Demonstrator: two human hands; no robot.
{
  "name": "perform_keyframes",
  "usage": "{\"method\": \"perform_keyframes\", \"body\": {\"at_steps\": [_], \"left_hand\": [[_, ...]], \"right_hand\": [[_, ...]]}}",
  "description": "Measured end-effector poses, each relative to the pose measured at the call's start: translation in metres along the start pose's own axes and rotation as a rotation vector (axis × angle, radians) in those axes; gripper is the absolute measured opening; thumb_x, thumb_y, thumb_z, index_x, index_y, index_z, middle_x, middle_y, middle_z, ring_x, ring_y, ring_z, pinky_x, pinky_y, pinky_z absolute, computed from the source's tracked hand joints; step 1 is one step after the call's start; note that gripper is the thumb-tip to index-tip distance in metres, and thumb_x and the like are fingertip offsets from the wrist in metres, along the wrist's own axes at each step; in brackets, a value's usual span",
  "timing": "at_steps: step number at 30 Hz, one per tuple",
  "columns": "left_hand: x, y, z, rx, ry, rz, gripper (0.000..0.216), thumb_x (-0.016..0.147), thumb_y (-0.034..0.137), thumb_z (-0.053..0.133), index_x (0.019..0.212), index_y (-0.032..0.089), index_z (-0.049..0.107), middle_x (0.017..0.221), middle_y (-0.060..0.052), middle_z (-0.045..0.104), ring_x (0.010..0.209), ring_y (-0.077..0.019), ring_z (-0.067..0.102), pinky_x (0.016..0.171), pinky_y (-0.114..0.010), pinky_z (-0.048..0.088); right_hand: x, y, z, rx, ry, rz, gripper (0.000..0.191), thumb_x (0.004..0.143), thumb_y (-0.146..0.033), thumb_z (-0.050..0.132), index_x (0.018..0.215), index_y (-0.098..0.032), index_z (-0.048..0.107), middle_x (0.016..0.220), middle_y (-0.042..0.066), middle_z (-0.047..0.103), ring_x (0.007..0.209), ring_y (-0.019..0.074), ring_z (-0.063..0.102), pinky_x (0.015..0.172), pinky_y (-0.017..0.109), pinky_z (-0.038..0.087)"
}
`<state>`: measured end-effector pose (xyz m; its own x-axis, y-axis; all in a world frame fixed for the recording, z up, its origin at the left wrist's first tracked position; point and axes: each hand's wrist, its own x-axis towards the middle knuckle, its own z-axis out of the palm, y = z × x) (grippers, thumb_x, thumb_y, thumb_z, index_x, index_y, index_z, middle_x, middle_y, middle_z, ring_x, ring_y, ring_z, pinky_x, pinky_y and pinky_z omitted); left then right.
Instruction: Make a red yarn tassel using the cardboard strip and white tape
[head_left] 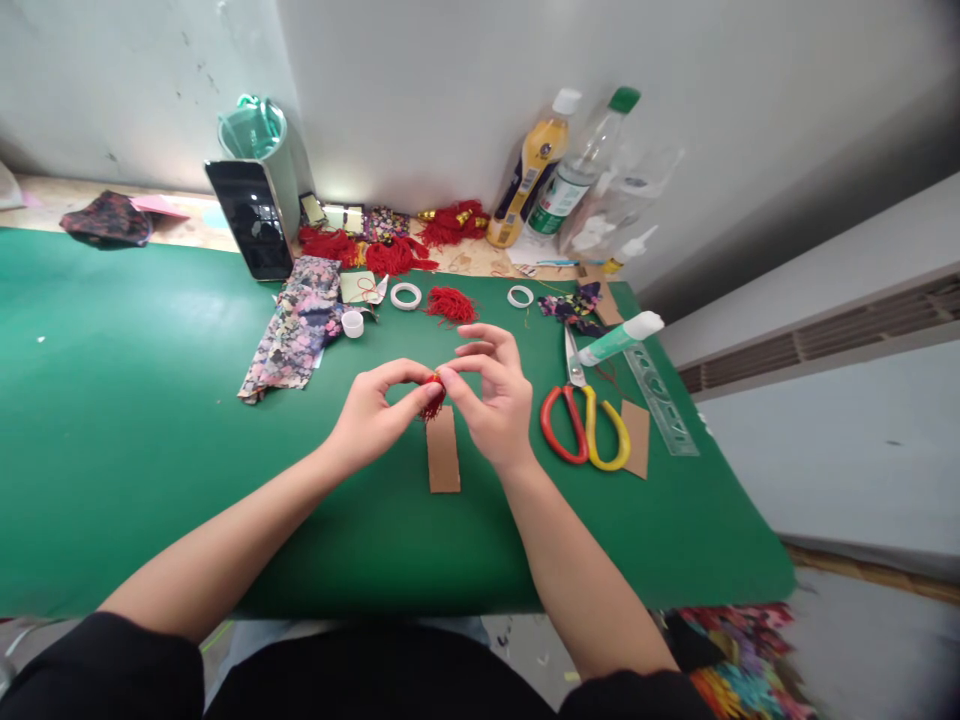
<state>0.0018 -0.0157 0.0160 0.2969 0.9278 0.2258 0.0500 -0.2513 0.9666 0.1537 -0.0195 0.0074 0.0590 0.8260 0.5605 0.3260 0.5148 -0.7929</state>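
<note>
My left hand and my right hand meet over the middle of the green mat. Their fingertips pinch a small red tassel between them, its threads hanging down. Just below the tassel a brown cardboard strip lies flat on the mat. Red-and-yellow-handled scissors rest to the right of my right hand, beside a green glue stick.
Floral fabric, tape rolls, loose red tassels, a clear ruler and a cardboard piece lie around. A dark phone, a green cup and bottles stand by the wall. The mat's right edge drops off.
</note>
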Motion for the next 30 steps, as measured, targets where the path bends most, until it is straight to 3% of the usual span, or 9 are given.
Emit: {"method": "perform_keyframes", "body": {"at_steps": [6, 9, 13, 20, 26, 30], "left_hand": [[-0.0020, -0.0041, 0.0004, 0.169, 0.140, 0.186, 0.008, 0.081, 0.023, 0.069, 0.076, 0.017, 0.067, 0.094, -0.007, 0.066, 0.090, -0.0176, 0.064, 0.084, -0.034, 0.052], [-0.0032, -0.0053, -0.0005, 0.192, 0.132, 0.227, 0.008, 0.082, 0.022, 0.067, 0.076, 0.017, 0.066, 0.100, -0.007, 0.063, 0.086, -0.0160, 0.064, 0.082, -0.034, 0.052], [-0.0038, -0.0061, -0.0026, 0.134, 0.106, 0.231, 0.009, 0.083, 0.021, 0.066, 0.075, 0.017, 0.065, 0.105, -0.008, 0.060, 0.080, -0.0145, 0.064, 0.079, -0.036, 0.053], [-0.0027, -0.0038, -0.0054, -0.033, 0.038, 0.245, 0.024, 0.080, 0.021, 0.069, 0.059, 0.017, 0.057, 0.107, -0.007, 0.061, 0.088, -0.0159, 0.060, 0.084, -0.037, 0.052], [-0.0026, 0.0013, -0.0041, -0.023, 0.036, 0.182, 0.034, 0.077, 0.025, 0.068, 0.052, 0.017, 0.048, 0.117, -0.009, 0.059, 0.092, -0.0187, 0.059, 0.087, -0.042, 0.052], [-0.0025, 0.0025, -0.0030, -0.025, 0.047, 0.141, 0.033, 0.075, 0.021, 0.066, 0.050, 0.017, 0.045, 0.117, -0.008, 0.059, 0.090, -0.0179, 0.059, 0.087, -0.042, 0.051]], "right_hand": [[0.0004, -0.0003, 0.0010, 0.057, -0.007, 0.066, 0.007, 0.083, -0.025, 0.065, 0.077, -0.023, 0.068, 0.115, 0.007, 0.057, 0.093, 0.0180, 0.060, 0.089, 0.041, 0.053], [0.0006, -0.0012, 0.0000, 0.093, -0.052, 0.094, 0.006, 0.082, -0.026, 0.065, 0.078, -0.023, 0.068, 0.116, 0.007, 0.057, 0.093, 0.0181, 0.060, 0.091, 0.042, 0.052], [0.0011, 0.0000, -0.0024, 0.174, -0.132, 0.149, 0.005, 0.080, -0.028, 0.068, 0.078, -0.023, 0.068, 0.116, 0.007, 0.056, 0.103, 0.0213, 0.061, 0.098, 0.045, 0.049], [0.0023, 0.0003, -0.0032, 0.312, -0.272, 0.151, 0.013, 0.084, -0.035, 0.065, 0.079, -0.023, 0.065, 0.115, 0.007, 0.060, 0.118, 0.0226, 0.055, 0.101, 0.044, 0.047], [-0.0007, -0.0018, -0.0022, 0.215, -0.259, 0.107, 0.017, 0.085, -0.039, 0.063, 0.079, -0.023, 0.062, 0.125, 0.008, 0.054, 0.097, 0.0190, 0.062, 0.097, 0.046, 0.051], [-0.0030, -0.0025, -0.0007, 0.157, -0.223, 0.079, 0.015, 0.085, -0.037, 0.062, 0.079, -0.023, 0.062, 0.125, 0.007, 0.054, 0.094, 0.0188, 0.062, 0.094, 0.046, 0.053]]}}
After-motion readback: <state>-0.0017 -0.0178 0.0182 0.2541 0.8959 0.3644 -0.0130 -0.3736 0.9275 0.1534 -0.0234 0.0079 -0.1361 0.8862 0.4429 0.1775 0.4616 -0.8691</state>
